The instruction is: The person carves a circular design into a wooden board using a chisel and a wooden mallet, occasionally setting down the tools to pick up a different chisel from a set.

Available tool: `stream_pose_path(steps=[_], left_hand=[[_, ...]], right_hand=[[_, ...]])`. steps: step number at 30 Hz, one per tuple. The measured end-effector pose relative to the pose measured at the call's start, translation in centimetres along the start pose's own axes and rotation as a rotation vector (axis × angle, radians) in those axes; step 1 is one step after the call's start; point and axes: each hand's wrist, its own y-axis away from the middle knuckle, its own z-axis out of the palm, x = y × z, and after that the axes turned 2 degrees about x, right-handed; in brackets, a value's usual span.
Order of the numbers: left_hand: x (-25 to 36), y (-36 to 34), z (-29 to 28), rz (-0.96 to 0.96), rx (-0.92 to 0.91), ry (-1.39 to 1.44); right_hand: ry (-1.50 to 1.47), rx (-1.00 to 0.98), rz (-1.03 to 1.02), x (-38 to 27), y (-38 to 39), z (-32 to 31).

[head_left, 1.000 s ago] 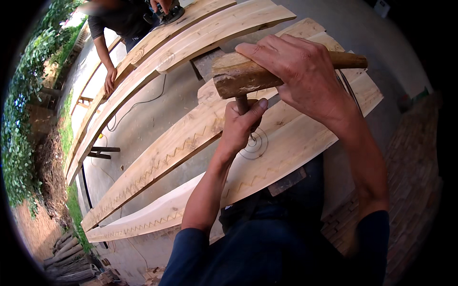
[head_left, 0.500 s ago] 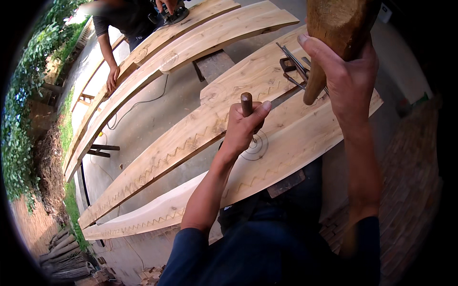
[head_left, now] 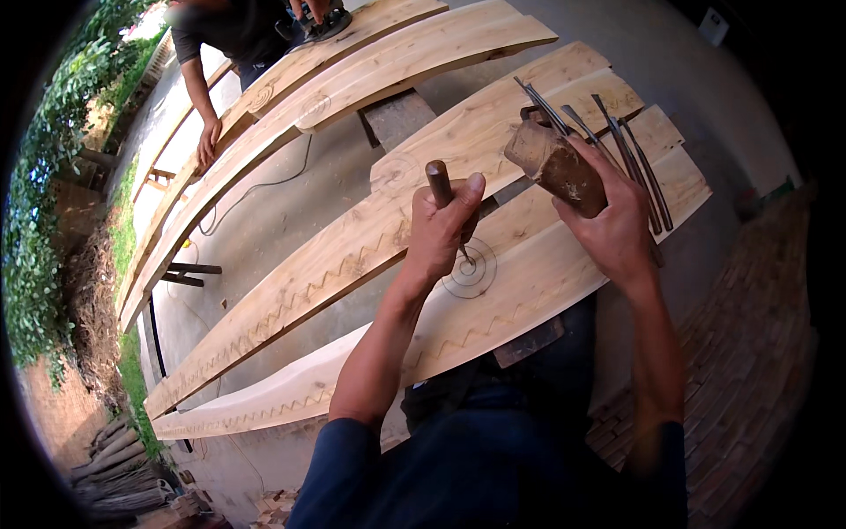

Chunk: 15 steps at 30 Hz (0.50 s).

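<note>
gripping a wooden-handled chisel (head_left: 441,189), the left hand (head_left: 441,234) has its fingers wrapped closed around the shaft, thumb up along the handle. the chisel stands near upright, its tip set on a carved spiral (head_left: 470,269) cut into the nearest pale curved plank (head_left: 529,291); the handle's rounded top shows above the fist. the right hand (head_left: 617,229) is closed around the handle of a wooden mallet (head_left: 557,165), whose worn, blocky head is held up just to the right of the chisel top, apart from it.

the nearest plank carries a zigzag line carved along its lower edge. a second plank (head_left: 352,264), just beyond and also marked with a zigzag, lies alongside. several long metal carving tools (head_left: 630,159) rest on the planks beyond the right hand, roughly side by side.

further off, more curved planks (head_left: 397,62) lie across supports. another person (head_left: 229,35) leans over them at the top left, one hand (head_left: 208,141) flat on a plank, a power tool (head_left: 322,18) before them with a cable (head_left: 264,189) trailing over the concrete ground. greenery (head_left: 53,176) borders the left edge.
</note>
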Motion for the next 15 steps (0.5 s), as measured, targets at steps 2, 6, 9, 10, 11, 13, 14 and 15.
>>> stream_pose_path(steps=[2,6,9,10,11,13,14,15], left_hand=[[0.6,0.3,1.2,-0.006,-0.102,-0.124],[1.6,0.6,1.2,-0.178,-0.331,-0.212],[-0.1,0.4,0.6,-0.124,-0.194,-0.265],[-0.3,0.4,1.1,-0.105,-0.091,-0.268],[-0.3,0.3,1.8,-0.087,0.013,-0.271],[-0.6,0.4,2.3,-0.045,0.129,-0.297],[-0.7,0.4,2.4,-0.021,0.142,-0.321],[-0.9,0.4,2.4,0.002,0.155,-0.344]], right_hand=[[-0.036,-0.019,0.006,-0.2,-0.2,0.1],[-0.072,0.038,-0.067,-2.0,-1.9,-0.8],[-0.165,0.153,-0.069,-2.7,-3.0,-1.0],[-0.193,0.168,-0.075,-2.9,-3.4,-1.2],[-0.211,0.192,-0.094,-3.1,-3.7,-1.3],[-0.247,0.241,-0.134,-3.6,-4.1,-1.3],[-0.286,0.263,-0.077,-4.0,-4.1,-1.3],[-0.326,0.285,-0.02,-4.5,-4.0,-1.2]])
